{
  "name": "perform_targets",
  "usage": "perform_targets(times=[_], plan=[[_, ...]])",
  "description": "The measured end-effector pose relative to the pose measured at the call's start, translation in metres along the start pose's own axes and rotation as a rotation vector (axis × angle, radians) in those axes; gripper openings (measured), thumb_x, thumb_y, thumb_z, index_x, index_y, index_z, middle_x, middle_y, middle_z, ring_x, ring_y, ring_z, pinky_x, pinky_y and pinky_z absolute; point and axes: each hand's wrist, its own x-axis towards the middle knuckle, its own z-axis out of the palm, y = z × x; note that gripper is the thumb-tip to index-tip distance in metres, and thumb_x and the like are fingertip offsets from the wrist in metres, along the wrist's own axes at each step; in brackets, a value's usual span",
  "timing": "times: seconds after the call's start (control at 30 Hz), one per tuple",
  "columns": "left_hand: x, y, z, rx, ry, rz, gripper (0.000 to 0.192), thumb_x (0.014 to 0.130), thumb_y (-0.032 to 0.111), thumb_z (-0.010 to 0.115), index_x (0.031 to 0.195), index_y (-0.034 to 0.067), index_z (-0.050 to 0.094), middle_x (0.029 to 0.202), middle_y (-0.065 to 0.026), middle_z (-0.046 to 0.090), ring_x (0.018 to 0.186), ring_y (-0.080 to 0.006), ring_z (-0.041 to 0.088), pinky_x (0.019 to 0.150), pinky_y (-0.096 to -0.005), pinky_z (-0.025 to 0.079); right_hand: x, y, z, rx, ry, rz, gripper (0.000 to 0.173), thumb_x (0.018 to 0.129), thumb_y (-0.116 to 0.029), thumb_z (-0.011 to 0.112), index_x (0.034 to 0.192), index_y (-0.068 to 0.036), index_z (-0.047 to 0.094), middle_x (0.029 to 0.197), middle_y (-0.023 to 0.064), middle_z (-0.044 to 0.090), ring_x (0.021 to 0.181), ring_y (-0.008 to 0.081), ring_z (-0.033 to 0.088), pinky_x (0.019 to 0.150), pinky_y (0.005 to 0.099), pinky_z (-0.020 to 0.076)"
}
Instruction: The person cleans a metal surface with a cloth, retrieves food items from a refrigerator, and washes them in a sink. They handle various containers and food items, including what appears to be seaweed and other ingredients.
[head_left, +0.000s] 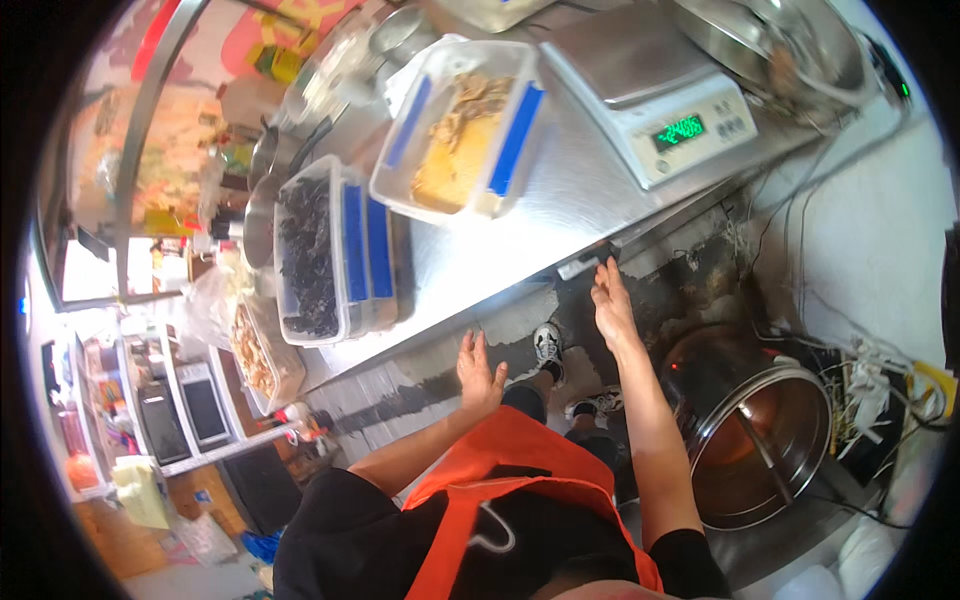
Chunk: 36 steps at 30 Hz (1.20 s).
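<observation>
My left hand (480, 375) is in front of the steel table's near edge, fingers extended, palm turned inward, holding nothing. My right hand (615, 311) reaches toward the same edge with its fingers straight. Beside its fingertips is a small white and black item (579, 267) under the edge; whether they touch is unclear. On the steel table (517, 251), a clear plastic box (480, 206) holds yellow sheet-like food and brownish pieces. Left of it, another plastic box (341, 300) holds dark, crinkled food. A digital scale (660, 154) with a lit green display stands to the right.
A box of pale brown pieces (255, 352) sits at the table's left end. Metal bowls (810, 52) stand at the far right. On the right below is a large steel pot (750, 442) with reddish-brown contents and a long rod inside. Cables (799, 202) hang along the wall.
</observation>
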Motion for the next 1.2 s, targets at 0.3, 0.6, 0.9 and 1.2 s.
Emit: perform_targets(times=[0.3,0.6,0.9,1.2], plan=[[-0.014,-0.054,-0.060,-0.210,0.016,-0.093,0.060,0.081,0.011,0.059,0.134,-0.002,0.033,0.134,-0.0274,0.033,0.120,-0.0439,0.036,0.101,-0.0465,0.031,0.021,-0.027,0.032,-0.383,-0.031,0.152,0.037,0.090,-0.007,0.050,0.126,0.001,0.046,0.116,0.0128,0.057,0.107,0.0200,0.052,0.092,0.0299,0.0381],[-0.028,-0.114,-0.080,-0.619,-0.272,-0.471,0.042,0.088,0.019,0.055,0.126,0.002,0.047,0.107,-0.0178,0.061,0.093,-0.0264,0.061,0.083,-0.0348,0.047,-0.074,-0.140,0.061,-0.576,-0.424,0.315,0.015,0.087,-0.009,0.055,0.085,0.003,0.064,0.076,0.0058,0.066,0.072,0.0107,0.062,0.066,0.0227,0.0478],[-0.106,-0.116,-0.129,-0.750,0.120,-0.808,0.043,0.091,0.026,0.050,0.125,0.001,0.047,0.110,-0.0203,0.061,0.102,-0.0294,0.059,0.087,-0.0367,0.046,0.014,-0.196,0.104,-0.557,0.048,-0.401,0.052,0.091,-0.020,0.054,0.132,0.006,0.034,0.121,0.0160,0.047,0.094,0.0197,0.051,0.085,0.0326,0.0428],[-0.212,-0.104,-0.106,-0.906,0.357,-1.097,0.043,0.092,0.023,0.051,0.128,0.001,0.045,0.106,-0.0129,0.060,0.094,-0.0188,0.059,0.082,-0.0322,0.046,0.065,-0.211,0.091,-1.036,0.095,-0.595,0.057,0.076,-0.003,0.054,0.129,0.010,0.037,0.122,0.0273,0.045,0.111,0.0384,0.044,0.099,0.0438,0.0322]])
